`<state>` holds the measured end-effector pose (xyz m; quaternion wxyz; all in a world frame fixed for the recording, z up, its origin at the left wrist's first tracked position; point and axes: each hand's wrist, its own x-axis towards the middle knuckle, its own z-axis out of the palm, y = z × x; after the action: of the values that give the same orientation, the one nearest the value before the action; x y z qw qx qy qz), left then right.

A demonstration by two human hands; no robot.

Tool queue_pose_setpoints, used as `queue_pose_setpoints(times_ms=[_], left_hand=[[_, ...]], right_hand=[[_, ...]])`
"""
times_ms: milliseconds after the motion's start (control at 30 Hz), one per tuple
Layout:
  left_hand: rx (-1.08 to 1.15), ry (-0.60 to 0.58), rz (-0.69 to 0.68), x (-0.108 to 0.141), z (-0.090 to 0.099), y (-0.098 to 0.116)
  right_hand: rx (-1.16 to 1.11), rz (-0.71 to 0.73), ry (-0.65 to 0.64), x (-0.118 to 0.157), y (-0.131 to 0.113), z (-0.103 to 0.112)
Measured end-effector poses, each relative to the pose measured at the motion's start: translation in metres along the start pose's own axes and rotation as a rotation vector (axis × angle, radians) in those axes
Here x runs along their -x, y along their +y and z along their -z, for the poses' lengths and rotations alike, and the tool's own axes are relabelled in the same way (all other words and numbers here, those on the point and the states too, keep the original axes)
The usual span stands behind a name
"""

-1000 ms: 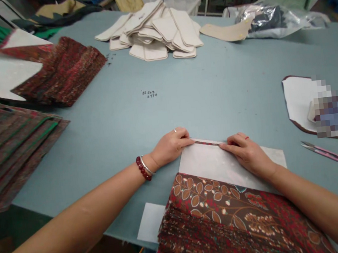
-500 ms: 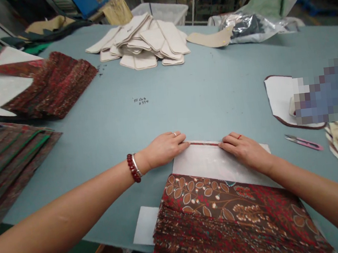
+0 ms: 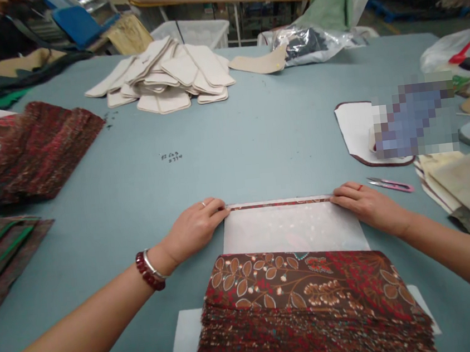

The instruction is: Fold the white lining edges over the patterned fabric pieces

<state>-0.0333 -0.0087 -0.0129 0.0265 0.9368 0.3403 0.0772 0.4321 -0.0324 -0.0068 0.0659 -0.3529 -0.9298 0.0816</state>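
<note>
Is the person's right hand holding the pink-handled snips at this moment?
No, the pink-handled snips lie on the blue table, apart from the right hand, which is at the folded edge of the white sheet.

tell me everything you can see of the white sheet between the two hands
The white sheet is thin-looking and pale, perhaps cloth or paper, with faint blotches showing on it. It seems to lie flat on the blue table. Along its far edge runs a narrow red-brown patterned strip, with a thin pale line beyond it. The left hand touches its far left corner, the right hand its far right corner. A stack of patterned cloth hides its near part.
</note>
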Motion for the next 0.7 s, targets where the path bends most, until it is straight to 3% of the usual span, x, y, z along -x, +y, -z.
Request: queue_pose_setpoints(times_ms=[200, 367, 533, 600, 700], left_hand=[[0.085, 0.108, 0.098, 0.012, -0.014, 0.002], [0.111, 0.152, 0.105, 0.017, -0.019, 0.005], [0.187, 0.113, 0.163, 0.019, -0.016, 0.008], [0.301, 0.135, 0.244, 0.016, -0.012, 0.011], [0.481, 0.214, 0.409, 0.007, 0.0, 0.019]], right_hand=[[0.04, -0.103, 0.0, 0.042, 0.023, 0.007], [-0.109, -0.38, 0.111, 0.029, 0.015, 0.009], [-0.255, -0.489, -0.009, 0.003, -0.008, 0.015], [-0.31, -0.441, -0.067, 0.009, -0.024, 0.028], [-0.479, -0.289, -0.285, 0.035, -0.061, 0.053]])
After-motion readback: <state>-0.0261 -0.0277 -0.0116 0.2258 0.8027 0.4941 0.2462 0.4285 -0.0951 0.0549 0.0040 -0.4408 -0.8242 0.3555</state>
